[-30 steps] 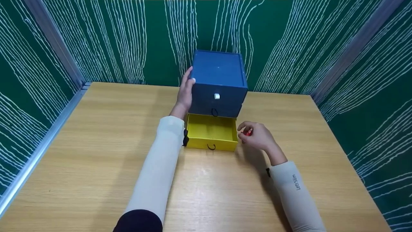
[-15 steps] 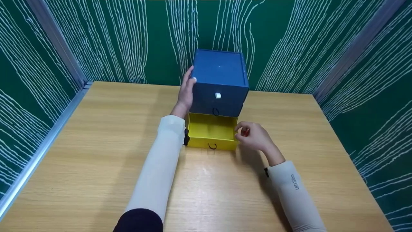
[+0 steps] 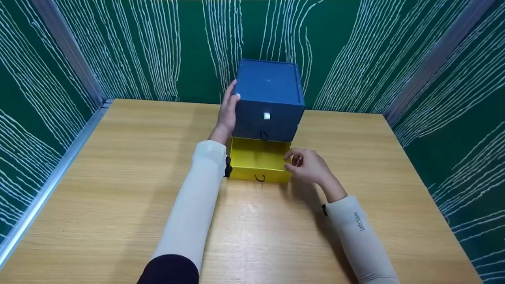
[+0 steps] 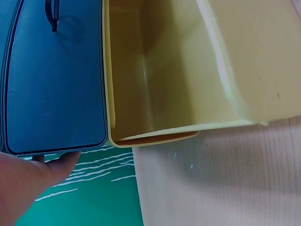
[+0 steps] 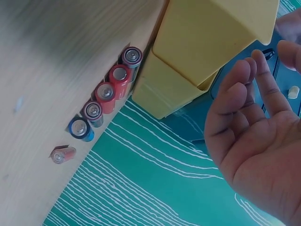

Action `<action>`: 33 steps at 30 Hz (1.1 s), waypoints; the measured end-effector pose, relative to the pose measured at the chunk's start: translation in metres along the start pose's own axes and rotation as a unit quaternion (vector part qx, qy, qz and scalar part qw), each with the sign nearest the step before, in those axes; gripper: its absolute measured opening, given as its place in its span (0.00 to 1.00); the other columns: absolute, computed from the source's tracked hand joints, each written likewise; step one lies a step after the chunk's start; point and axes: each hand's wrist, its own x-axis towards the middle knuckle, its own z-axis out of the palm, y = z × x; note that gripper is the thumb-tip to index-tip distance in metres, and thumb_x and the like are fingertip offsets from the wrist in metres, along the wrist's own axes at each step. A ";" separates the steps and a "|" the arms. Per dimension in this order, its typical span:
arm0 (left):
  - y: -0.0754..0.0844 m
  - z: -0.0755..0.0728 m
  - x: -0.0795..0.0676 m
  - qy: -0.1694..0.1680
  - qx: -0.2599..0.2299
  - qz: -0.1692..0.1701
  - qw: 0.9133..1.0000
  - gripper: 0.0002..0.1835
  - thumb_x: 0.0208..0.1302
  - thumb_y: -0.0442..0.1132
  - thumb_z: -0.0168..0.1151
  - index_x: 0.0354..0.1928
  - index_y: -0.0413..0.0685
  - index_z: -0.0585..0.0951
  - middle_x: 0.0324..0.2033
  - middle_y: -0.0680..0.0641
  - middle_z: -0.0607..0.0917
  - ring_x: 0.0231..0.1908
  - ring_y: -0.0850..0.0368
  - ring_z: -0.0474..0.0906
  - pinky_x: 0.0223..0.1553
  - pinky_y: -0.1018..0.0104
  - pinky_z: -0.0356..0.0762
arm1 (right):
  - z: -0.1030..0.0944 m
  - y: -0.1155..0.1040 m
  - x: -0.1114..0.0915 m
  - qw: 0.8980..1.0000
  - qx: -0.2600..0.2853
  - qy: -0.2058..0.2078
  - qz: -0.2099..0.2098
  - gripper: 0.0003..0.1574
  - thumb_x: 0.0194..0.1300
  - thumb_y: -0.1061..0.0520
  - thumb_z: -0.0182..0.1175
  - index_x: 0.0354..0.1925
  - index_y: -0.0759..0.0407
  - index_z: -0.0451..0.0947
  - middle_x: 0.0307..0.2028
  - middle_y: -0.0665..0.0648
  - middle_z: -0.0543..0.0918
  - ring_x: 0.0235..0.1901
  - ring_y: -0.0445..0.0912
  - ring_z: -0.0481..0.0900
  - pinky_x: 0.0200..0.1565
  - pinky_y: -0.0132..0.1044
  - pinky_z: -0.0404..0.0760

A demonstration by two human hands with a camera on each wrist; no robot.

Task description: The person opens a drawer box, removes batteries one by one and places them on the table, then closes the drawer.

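Note:
A blue drawer cabinet (image 3: 269,81) stands at the back of the table, its yellow bottom drawer (image 3: 242,173) pulled out. My left hand (image 3: 227,114) rests along the cabinet's left side with extended fingers; in the left wrist view the thumb (image 4: 63,163) lies at the cabinet's side. At the drawer's right wall is my right hand (image 3: 309,165), fingers loosely bent and thumb apart from the index finger. The right wrist view shows no object between its fingers (image 5: 225,101). Several batteries (image 5: 106,92) stand in a row beside the drawer, mostly hidden behind this hand in the head view.
One small battery (image 5: 63,154) stands at the end of the row. The upper drawer has a white knob (image 3: 267,116); a black loop handle (image 3: 264,136) hangs below it. Green walls with white lines (image 3: 197,47) enclose the wooden table (image 3: 118,189).
My right hand has shifted slightly left, its fingertips now overlapping the drawer's right wall. Less red shows between its fingers. My left hand and the cabinet stay in place.

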 end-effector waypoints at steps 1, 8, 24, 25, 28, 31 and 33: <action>-0.001 0.000 0.001 0.000 -0.002 0.001 1.000 0.27 0.63 0.51 0.35 0.65 0.71 0.49 0.66 0.62 0.49 0.63 0.59 0.50 0.63 0.50 0.43 | 0.001 -0.001 0.000 1.000 -0.001 0.001 -0.004 0.16 0.51 0.43 0.58 0.38 0.47 0.76 0.27 0.50 0.75 0.29 0.47 0.71 0.29 0.36 0.72; -0.020 -0.002 0.015 0.009 -0.005 0.002 1.000 0.25 0.62 0.53 0.37 0.62 0.78 0.52 0.64 0.66 0.51 0.63 0.61 0.50 0.63 0.50 0.43 | 0.004 -0.004 0.000 1.000 -0.015 0.010 -0.020 0.11 0.51 0.45 0.58 0.36 0.42 0.75 0.26 0.48 0.76 0.25 0.45 0.70 0.25 0.36 0.70; -0.005 -0.002 0.003 -0.005 -0.008 -0.009 1.000 0.26 0.63 0.51 0.35 0.64 0.75 0.50 0.66 0.62 0.49 0.64 0.58 0.49 0.62 0.49 0.44 | 0.005 -0.012 -0.003 0.999 -0.014 0.014 -0.035 0.10 0.52 0.46 0.57 0.35 0.44 0.76 0.26 0.47 0.76 0.26 0.44 0.71 0.27 0.35 0.72; -0.003 -0.001 0.001 -0.005 -0.008 -0.009 1.000 0.26 0.63 0.51 0.35 0.64 0.75 0.50 0.66 0.62 0.49 0.64 0.58 0.49 0.62 0.49 0.44 | 0.005 -0.012 -0.003 0.999 -0.013 0.013 -0.036 0.11 0.52 0.46 0.57 0.36 0.44 0.77 0.26 0.47 0.76 0.26 0.44 0.71 0.28 0.35 0.72; -0.001 -0.001 0.000 -0.005 -0.005 -0.009 1.000 0.26 0.63 0.51 0.35 0.63 0.76 0.50 0.66 0.62 0.49 0.64 0.58 0.49 0.62 0.49 0.44 | 0.006 -0.014 -0.004 0.999 -0.011 0.007 -0.037 0.12 0.52 0.46 0.57 0.36 0.46 0.77 0.26 0.47 0.76 0.26 0.45 0.71 0.28 0.36 0.72; -0.004 -0.001 0.003 -0.006 -0.011 -0.008 1.000 0.26 0.63 0.51 0.35 0.64 0.74 0.50 0.66 0.62 0.49 0.64 0.58 0.49 0.62 0.49 0.43 | 0.006 -0.017 -0.004 0.999 -0.010 0.007 -0.036 0.10 0.52 0.46 0.57 0.35 0.44 0.77 0.25 0.47 0.76 0.25 0.45 0.71 0.27 0.35 0.73; -0.008 -0.002 0.007 -0.003 -0.014 -0.008 1.000 0.26 0.63 0.51 0.35 0.64 0.74 0.51 0.66 0.62 0.50 0.64 0.58 0.49 0.62 0.49 0.43 | 0.007 -0.018 -0.005 0.999 -0.015 0.013 -0.042 0.08 0.52 0.46 0.57 0.33 0.43 0.77 0.24 0.47 0.76 0.24 0.44 0.72 0.26 0.35 0.73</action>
